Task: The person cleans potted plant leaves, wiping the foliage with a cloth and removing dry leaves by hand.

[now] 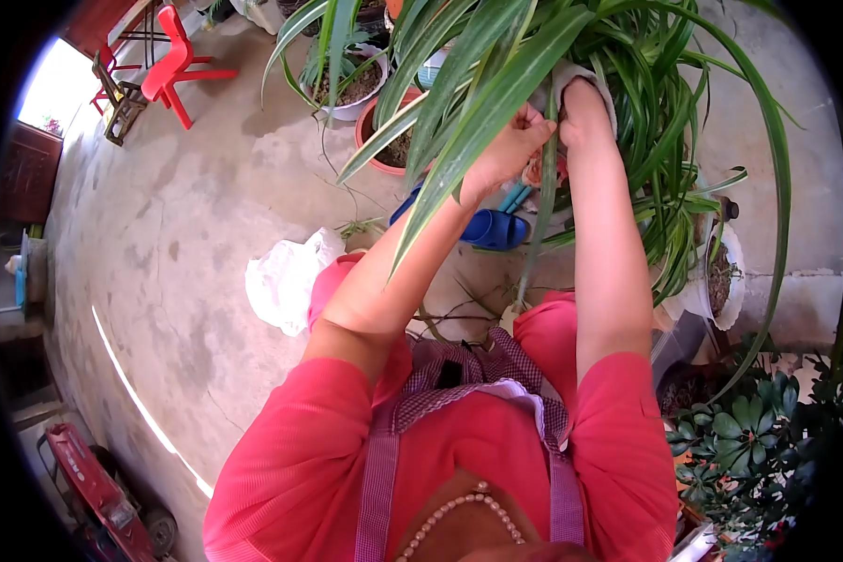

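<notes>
A large spider plant (670, 122) with long, pale-striped green leaves spreads over and around both hands. My left hand (510, 155) is closed, its thumb and fingers pinched at a long narrow leaf (549, 178) that hangs down between my forearms. Just to the right, my right hand (583, 108) is bent at the wrist against a pale cloth (571, 73), its fingers mostly hidden by the cloth and leaves. One broad striped leaf (478, 126) crosses in front of my left hand.
Potted plants stand beyond, including a terracotta pot (384, 159) and a white pot (361, 94). Blue slippers (496, 229) are below my hands. A white plastic bag (290, 281) lies by my knee. Another white pot (729, 281) is right; a red chair (173, 70) stands far left.
</notes>
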{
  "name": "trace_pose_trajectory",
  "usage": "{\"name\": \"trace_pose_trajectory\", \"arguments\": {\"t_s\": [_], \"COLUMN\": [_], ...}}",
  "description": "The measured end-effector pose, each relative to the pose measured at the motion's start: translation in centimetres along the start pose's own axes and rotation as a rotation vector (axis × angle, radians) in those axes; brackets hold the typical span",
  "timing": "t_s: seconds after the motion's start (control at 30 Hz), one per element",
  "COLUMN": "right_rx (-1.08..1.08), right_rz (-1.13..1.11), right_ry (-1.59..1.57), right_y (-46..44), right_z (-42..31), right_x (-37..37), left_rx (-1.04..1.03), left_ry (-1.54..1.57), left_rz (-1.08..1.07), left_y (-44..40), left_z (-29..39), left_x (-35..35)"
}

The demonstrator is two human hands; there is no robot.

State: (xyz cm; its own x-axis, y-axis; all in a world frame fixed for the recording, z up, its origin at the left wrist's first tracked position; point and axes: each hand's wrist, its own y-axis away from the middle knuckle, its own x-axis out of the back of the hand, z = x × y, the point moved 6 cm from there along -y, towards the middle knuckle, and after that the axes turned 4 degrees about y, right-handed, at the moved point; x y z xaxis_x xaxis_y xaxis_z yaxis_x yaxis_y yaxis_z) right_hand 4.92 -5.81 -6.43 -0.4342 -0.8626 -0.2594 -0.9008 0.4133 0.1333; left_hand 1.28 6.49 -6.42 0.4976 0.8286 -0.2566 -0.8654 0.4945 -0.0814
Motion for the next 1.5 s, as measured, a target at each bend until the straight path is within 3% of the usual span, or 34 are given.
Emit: {"name": "trace_pose_trajectory", "arguments": {"t_s": [0.17, 0.27, 0.43, 0.5, 0.57, 0.67, 0.73, 0.8, 0.97, 1.17, 1.27, 1.37, 1.43, 1.5], "right_rx": [0.031, -0.041, -0.201, -0.339, -0.316, -0.279, -0.318, -0.201, -0.142, -0.186, -0.324, 0.276, 0.386, 0.044], "right_rz": [0.118, 0.051, 0.123, 0.085, 0.099, -0.004, -0.032, -0.039, -0.055, 0.03, 0.089, -0.274, -0.671, -1.179], "right_ry": [0.167, 0.087, 0.116, 0.115, 0.158, 0.107, 0.156, 0.039, 0.026, -0.121, -0.012, 0.63, 1.164, 1.831], "right_y": [-0.5, -0.3, 4.4, 5.7, 8.3, 10.8, 12.1, 12.5, 17.0, 19.7, 21.3, 22.5, 24.1, 27.5], "right_z": [0.3, 1.4, 1.4, 2.5, 2.3, 2.8, 3.7, 5.7, 6.2, 8.5, 10.0, 12.7, 13.8, 10.6], "right_x": [0.7, 1.0, 0.6, 0.9, 0.9, 0.5, 0.7, 1.8, 2.5, 3.7, 4.2, 5.4, 3.2, 0.2], "left_rx": [0.037, 0.06, 0.027, 0.032, 0.073, 0.041, 0.078, 0.101, 0.276, 0.316, 0.333, 0.335, 0.337, 0.339], "left_ry": [0.002, -0.001, -0.174, 0.1, 0.272, -0.172, -0.224, -0.234, -0.089, 0.012, 0.074, 0.111, 0.085, 0.124], "left_rz": [-0.032, -0.055, -0.05, -0.064, -0.05, -0.027, -0.029, -0.064, -0.149, -0.22, -0.206, -0.176, -0.171, -0.157], "left_y": [0.5, 0.6, 0.5, -0.5, -0.8, 0.2, 0.3, 0.8, 2.2, 2.1, 2.2, 2.2, 2.1, 2.1], "left_z": [0.6, 0.0, 0.3, -1.3, -2.3, -1.1, -1.5, -1.4, -2.3, -4.0, -4.0, -4.0, -3.9, -4.0], "left_x": [-0.2, -0.2, 1.1, 1.9, 2.4, 2.4, 2.3, 1.8, -0.2, -1.4, -1.2, -1.1, -0.8, -0.6]}}
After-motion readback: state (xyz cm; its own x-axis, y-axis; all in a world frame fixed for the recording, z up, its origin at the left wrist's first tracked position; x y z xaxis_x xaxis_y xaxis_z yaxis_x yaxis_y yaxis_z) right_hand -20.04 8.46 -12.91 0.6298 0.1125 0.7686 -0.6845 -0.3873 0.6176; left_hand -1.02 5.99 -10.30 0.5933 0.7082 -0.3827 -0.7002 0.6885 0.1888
